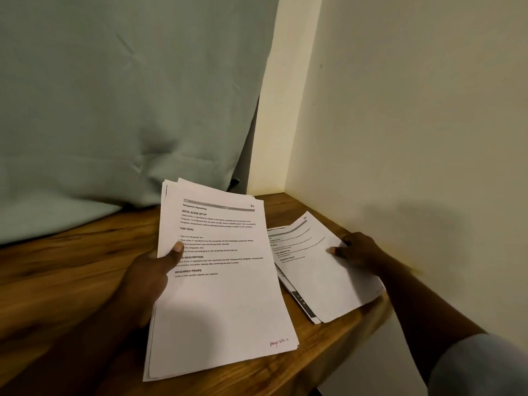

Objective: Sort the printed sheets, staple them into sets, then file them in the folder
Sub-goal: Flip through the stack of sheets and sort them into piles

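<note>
The stack of printed sheets point(223, 295) reads "Refrigerator Restocking", "TASK GOAL", "REQUIRED PROPS", with a handwritten "Page no" at one corner. The left hand point(148, 275) clamps its left edge above the wooden table point(85, 267), heading pointing away toward the curtain point(114, 110). The right hand point(355, 251) pinches 1 loose sheet point(323, 278), angled over a smaller pile point(285, 280).

We see a thick stack point(223, 295) of white printed sheets, slightly fanned, with a handwritten page note at its lower right. A smaller pile point(328, 278) lies askew just right of it on the surface point(71, 275).
</note>
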